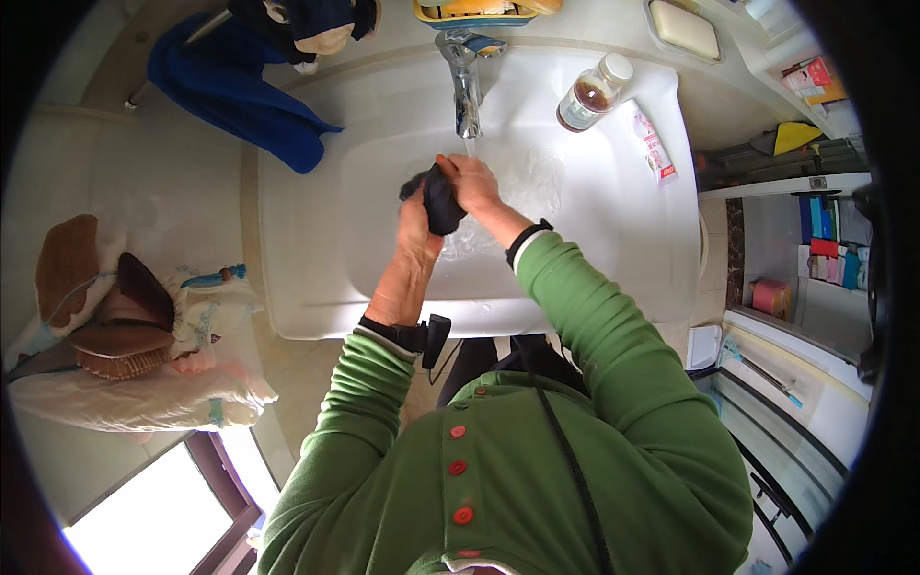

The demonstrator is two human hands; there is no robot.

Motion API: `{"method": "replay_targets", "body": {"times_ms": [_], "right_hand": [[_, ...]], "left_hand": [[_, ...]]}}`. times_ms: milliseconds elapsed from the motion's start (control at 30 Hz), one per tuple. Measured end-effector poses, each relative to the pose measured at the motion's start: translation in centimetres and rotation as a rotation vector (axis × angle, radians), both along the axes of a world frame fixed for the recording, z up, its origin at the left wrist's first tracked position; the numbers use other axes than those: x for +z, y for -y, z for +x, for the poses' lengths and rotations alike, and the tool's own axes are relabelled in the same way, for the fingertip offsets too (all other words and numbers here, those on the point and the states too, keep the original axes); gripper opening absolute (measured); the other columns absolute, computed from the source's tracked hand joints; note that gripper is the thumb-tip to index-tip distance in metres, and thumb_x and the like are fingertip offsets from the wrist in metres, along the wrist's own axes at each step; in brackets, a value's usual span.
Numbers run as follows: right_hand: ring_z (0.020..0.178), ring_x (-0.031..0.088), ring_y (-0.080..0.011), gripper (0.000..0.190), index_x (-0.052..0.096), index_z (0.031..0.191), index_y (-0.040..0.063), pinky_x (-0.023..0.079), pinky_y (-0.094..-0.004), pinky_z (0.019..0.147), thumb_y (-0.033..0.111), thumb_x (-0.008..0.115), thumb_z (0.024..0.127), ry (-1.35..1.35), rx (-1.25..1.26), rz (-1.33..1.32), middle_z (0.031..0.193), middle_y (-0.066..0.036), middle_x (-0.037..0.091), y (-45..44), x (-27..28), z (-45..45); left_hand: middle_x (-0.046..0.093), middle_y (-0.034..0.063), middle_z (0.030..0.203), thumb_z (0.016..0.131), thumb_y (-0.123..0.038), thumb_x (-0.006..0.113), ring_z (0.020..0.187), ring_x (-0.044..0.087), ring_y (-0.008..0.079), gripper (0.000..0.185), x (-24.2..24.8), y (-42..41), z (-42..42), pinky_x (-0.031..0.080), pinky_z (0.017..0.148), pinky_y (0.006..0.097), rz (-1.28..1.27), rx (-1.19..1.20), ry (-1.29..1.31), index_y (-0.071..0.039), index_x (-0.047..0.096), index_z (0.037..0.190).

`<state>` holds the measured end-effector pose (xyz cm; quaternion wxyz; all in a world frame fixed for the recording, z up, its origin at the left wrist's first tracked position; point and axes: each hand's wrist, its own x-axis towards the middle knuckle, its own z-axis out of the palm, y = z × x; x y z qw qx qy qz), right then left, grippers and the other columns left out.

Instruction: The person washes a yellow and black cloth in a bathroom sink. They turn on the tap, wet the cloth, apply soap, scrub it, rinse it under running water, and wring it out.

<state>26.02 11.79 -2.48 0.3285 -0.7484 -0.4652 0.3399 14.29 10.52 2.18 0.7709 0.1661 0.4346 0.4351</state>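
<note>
Over the white ceramic sink (309, 237), a dark wet cloth (442, 201) is bunched between both hands. My left hand (417, 223) grips it from the left and below. My right hand (471, 183) holds its upper right part, with the fingers closed on the fabric. Water runs from the chrome faucet (467, 100) onto or just beside my right hand and spreads in the basin. The cloth hides some fingertips of both hands, and its exact kind cannot be told.
A glass jar with a white lid (593, 93) and a squeezed tube (652, 147) lie on the sink's right ledge. A blue towel (237, 93) hangs over the left corner. A soap bar (683, 29) sits behind. Bags with a brush (122, 352) hang at left.
</note>
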Motion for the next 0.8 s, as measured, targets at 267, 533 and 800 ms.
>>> {"method": "replay_targets", "body": {"times_ms": [267,533,800], "right_hand": [[0.082,0.064,-0.028,0.026,0.065,0.106,0.01,0.052,-0.0402,0.072,0.029,0.062,0.088,0.347,-0.146,-0.044,0.095,-0.015,0.065,2.2,-8.9,9.2],[0.102,0.059,-0.0356,0.028,0.06,0.105,0.007,0.049,-0.0444,0.085,0.014,0.068,0.079,0.445,0.263,-0.267,0.112,-0.018,0.059,4.5,-5.6,6.1],[0.08,0.06,-0.0312,0.036,0.062,0.096,-0.001,0.048,-0.0402,0.074,0.032,0.066,0.084,-0.554,0.06,-0.078,0.087,-0.019,0.063,5.2,1.4,-2.1]], "left_hand": [[0.027,0.0234,0.148,0.093,-0.029,0.059,0.132,0.038,0.0341,0.067,-3.4,-2.7,-4.2,0.042,0.102,0.0465,-0.34,-0.264,-0.518,0.006,0.026,0.14],[0.009,0.0246,0.153,0.094,-0.031,0.055,0.141,0.019,0.0377,0.073,-5.5,-1.0,-4.7,0.03,0.106,0.06,-0.351,-0.291,-0.431,-0.003,0.014,0.148],[0.028,0.0157,0.148,0.094,-0.05,0.044,0.137,0.028,0.0336,0.064,-4.2,-0.1,-0.6,0.03,0.105,0.0602,-0.385,-0.079,0.075,-0.009,0.031,0.141]]}}
